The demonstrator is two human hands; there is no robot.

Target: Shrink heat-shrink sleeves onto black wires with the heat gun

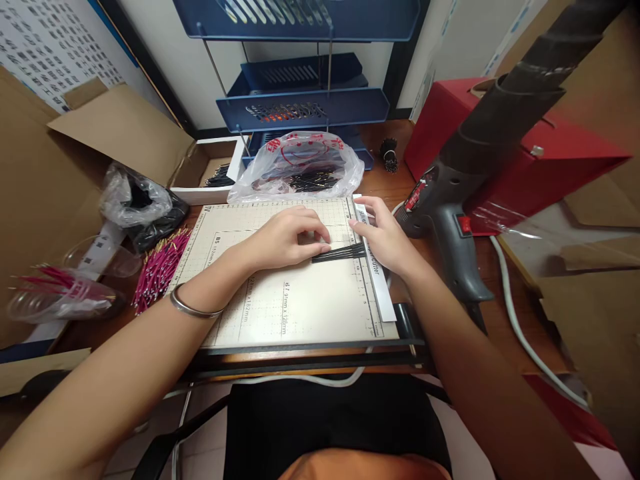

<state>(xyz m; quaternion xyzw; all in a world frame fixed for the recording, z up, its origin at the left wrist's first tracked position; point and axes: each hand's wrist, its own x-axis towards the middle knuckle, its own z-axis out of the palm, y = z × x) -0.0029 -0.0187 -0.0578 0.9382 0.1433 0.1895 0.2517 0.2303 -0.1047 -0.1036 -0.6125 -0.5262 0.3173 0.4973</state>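
Black wires flat on cutter, right ends at white strip, left hand curled, thumb at wires, right hand bent over strip, firmness of either grip unclear.

Left forearm: bare, smooth silver-toned bangle at 8 o'clock — right forearm: bare. Orange garment — 6 o'clock.

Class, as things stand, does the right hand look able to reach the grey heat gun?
Probably yes: the grey heat gun is close by the right hand, on its outer side, and nothing appears to block the way between them.
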